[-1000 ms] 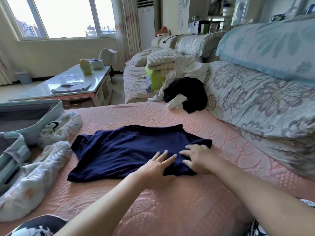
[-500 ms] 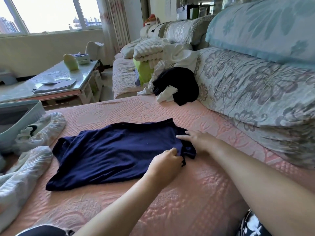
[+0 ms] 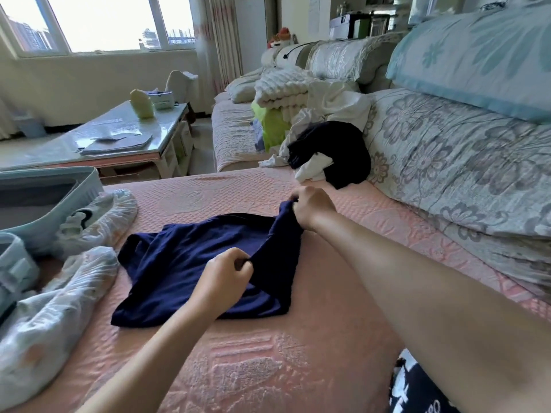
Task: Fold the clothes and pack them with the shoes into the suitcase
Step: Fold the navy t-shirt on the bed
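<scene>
The left hand (image 3: 222,280) and right hand (image 3: 313,208) each pinched a corner of the navy shirt (image 3: 190,263), its right edge raised off the pink seat cover (image 3: 298,368) near the open suitcase (image 3: 59,173). Held only at two corners, the slack cloth between could sag and fold crooked. White print on the person's dark garment (image 3: 417,391) was unreadable; no labels showed.

The left hand (image 3: 222,278) and right hand (image 3: 313,208) are bare, and so are both forearms (image 3: 417,278) as far as they show. In the lower right corner is a piece of worn clothing (image 3: 417,389), dark fabric printed with white patches.
</scene>
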`<action>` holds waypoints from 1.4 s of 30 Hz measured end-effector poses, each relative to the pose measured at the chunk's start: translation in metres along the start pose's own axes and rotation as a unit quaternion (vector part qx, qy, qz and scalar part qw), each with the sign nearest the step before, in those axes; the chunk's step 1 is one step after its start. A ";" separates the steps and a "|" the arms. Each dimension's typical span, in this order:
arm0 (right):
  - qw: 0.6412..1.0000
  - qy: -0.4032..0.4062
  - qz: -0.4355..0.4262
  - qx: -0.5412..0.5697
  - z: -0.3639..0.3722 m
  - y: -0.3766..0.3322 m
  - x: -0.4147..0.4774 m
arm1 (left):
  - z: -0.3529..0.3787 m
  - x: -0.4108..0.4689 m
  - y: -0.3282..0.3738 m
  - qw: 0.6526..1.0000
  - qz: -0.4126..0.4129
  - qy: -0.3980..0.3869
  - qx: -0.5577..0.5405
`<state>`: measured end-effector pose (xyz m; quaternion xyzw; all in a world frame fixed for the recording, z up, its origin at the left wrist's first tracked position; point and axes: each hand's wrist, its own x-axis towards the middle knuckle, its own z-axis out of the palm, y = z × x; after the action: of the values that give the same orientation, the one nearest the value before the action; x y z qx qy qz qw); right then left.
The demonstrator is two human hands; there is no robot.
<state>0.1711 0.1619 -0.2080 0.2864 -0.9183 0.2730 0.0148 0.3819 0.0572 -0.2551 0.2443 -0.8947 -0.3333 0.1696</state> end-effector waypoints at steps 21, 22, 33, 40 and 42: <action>0.985 -0.095 -0.092 -0.109 0.067 -0.014 0.013 | -0.044 0.068 -0.053 0.975 0.067 -0.014 0.214; 0.984 -0.106 -0.095 -0.103 0.070 -0.013 0.018 | -0.041 0.078 -0.056 0.972 0.078 -0.013 0.220; 0.983 -0.032 -0.151 -0.102 0.106 -0.037 0.076 | -0.019 0.150 -0.097 0.981 0.078 0.065 0.168; 0.941 0.136 -0.214 -0.225 0.149 -0.034 0.085 | -0.028 0.155 -0.127 0.936 -0.015 0.080 0.343; 0.926 0.124 -0.305 -0.186 0.152 -0.031 0.084 | -0.027 0.155 -0.123 0.935 0.079 0.128 0.320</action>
<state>0.1371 0.0200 -0.3064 0.5081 -0.8119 0.1133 0.2641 0.3072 -0.1226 -0.2969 0.2547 -0.9412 0.0192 0.2209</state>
